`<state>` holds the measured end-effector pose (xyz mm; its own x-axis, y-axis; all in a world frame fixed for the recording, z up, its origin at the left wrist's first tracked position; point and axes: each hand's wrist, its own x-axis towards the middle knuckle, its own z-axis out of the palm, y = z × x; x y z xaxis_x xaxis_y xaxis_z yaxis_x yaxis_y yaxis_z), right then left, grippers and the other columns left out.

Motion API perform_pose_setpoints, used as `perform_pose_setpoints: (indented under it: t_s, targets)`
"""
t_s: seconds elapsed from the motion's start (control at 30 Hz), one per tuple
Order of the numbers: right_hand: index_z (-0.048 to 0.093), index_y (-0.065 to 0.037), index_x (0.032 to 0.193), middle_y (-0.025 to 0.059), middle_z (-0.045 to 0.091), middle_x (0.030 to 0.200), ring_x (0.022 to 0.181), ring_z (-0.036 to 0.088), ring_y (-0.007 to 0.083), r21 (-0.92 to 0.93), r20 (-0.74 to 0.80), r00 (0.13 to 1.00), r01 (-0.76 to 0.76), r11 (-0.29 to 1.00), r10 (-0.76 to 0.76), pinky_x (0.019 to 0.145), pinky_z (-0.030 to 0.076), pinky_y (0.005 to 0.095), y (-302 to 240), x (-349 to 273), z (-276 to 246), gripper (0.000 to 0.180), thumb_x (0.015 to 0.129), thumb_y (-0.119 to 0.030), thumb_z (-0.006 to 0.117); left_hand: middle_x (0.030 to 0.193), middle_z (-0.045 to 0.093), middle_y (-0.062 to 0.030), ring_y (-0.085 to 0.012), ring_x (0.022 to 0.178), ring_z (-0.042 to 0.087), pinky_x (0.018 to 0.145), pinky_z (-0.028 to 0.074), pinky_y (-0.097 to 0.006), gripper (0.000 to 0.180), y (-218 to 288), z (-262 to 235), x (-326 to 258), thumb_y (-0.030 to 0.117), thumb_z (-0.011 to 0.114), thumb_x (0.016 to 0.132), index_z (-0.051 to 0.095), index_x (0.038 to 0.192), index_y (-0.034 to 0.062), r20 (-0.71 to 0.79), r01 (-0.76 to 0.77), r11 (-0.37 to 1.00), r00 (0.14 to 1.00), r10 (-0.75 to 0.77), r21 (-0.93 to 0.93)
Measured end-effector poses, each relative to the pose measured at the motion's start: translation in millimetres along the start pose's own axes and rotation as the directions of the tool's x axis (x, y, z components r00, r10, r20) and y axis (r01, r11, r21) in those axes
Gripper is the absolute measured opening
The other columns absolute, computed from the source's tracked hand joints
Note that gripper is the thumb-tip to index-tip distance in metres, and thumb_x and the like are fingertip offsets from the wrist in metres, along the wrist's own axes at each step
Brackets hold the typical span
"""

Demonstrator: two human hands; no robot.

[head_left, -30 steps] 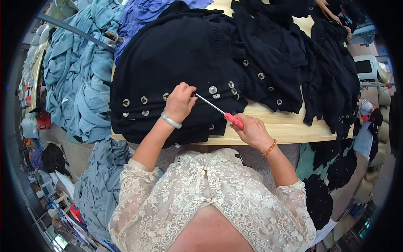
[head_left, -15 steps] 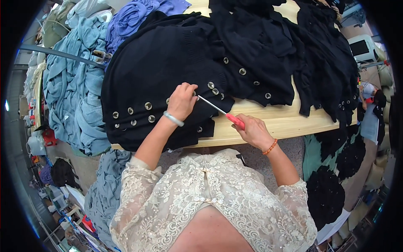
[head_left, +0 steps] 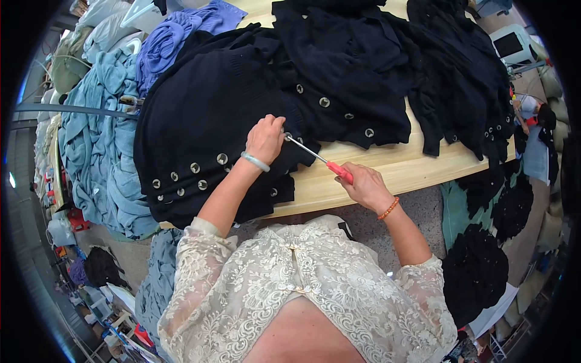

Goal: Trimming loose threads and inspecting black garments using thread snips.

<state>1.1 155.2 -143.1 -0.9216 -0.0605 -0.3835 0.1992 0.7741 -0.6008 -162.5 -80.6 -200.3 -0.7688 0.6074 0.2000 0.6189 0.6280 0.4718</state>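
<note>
A black knit garment (head_left: pixel 200 115) with rows of shiny round buttons lies spread in front of me. My left hand (head_left: pixel 266 140), a pale bangle at its wrist, rests on it with fingers bent closed at a button (head_left: pixel 288 137). The fingertips seem to pinch the knit there, though the grip is partly hidden. In my right hand (head_left: pixel 368 186), with an orange bead bracelet, is a screwdriver (head_left: pixel 340 172) with a red handle and thin metal shaft. Its tip points left and meets the button beside my left fingertips.
More black buttoned garments (head_left: pixel 357 78) cover the pale wooden table (head_left: pixel 369 166) toward the right. Blue-grey knits (head_left: pixel 100 145) heap at the left, with a purple pile (head_left: pixel 166 45) behind. A dark heap (head_left: pixel 475 272) sits low at the right. Another person (head_left: pixel 532 112) is at far right.
Both hands and the screwdriver have shifted right along the garment, to the pair of buttons beside the earlier place. The view has turned a little, so the garments appear farther left.
</note>
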Motion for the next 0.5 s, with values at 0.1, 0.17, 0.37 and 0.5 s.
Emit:
perform_pose_setpoints:
  t_s: [0.1, 0.17, 0.37, 0.5]
  targets:
    - [0.063, -0.01, 0.098, 0.0184, 0.068, 0.081, 0.085, 0.066, 0.0373, -0.082, 0.021, 0.996, -0.081, 0.993, 0.083, 0.075, 0.05, 0.0481, 3.6, -1.3, -1.2, 0.022, 0.091, -0.031, 0.064, 0.096, 0.06, -0.018, -0.0348, 0.093, 0.061, 0.08, 0.051, -0.045, 0.015, -3.0, 15.7, 10.0, 0.005, 0.064, 0.078, 0.064, 0.092, 0.0059, 0.239, 0.104, 0.984, 0.962, -0.136, 0.142]
    - [0.064, -0.007, 0.099, 0.0194, 0.068, 0.083, 0.088, 0.067, 0.0383, -0.076, 0.076, 0.991, -0.105, 0.992, 0.111, 0.08, 0.05, 0.0485, 0.5, 0.4, -0.7, 0.026, 0.091, -0.032, 0.063, 0.094, 0.061, -0.0152, -0.0342, 0.091, 0.061, 0.081, 0.051, -0.044, 0.013, -4.4, 13.0, 10.7, 0.005, 0.066, 0.076, 0.064, 0.089, 0.006, 0.301, 0.119, 0.987, 0.942, -0.145, 0.104]
    - [0.065, -0.007, 0.106, 0.0203, 0.069, 0.084, 0.087, 0.066, 0.0396, -0.014, 0.135, 0.991, -0.021, 1.0, 0.023, 0.08, 0.05, 0.0487, -1.8, 4.0, 0.6, 0.03, 0.091, -0.033, 0.063, 0.092, 0.066, -0.0118, -0.0314, 0.09, 0.062, 0.081, 0.051, -0.041, 0.018, -8.0, -6.3, -7.4, 0.006, 0.067, 0.078, 0.066, 0.095, 0.0045, 0.249, 0.139, 0.987, 0.962, -0.116, -0.079]
    - [0.065, -0.009, 0.107, 0.0214, 0.067, 0.091, 0.088, 0.064, 0.0408, 0.015, -0.041, 0.999, 0.014, 1.0, -0.014, 0.075, 0.05, 0.0471, 3.0, 4.0, -2.4, 0.023, 0.091, -0.025, 0.066, 0.11, 0.066, -0.014, -0.0294, 0.101, 0.062, 0.087, 0.05, -0.036, 0.033, 24.1, -31.9, -61.4, 0.004, 0.072, 0.079, 0.064, 0.111, 0.0014, -0.191, 0.061, 0.955, 0.974, -0.121, -0.29]
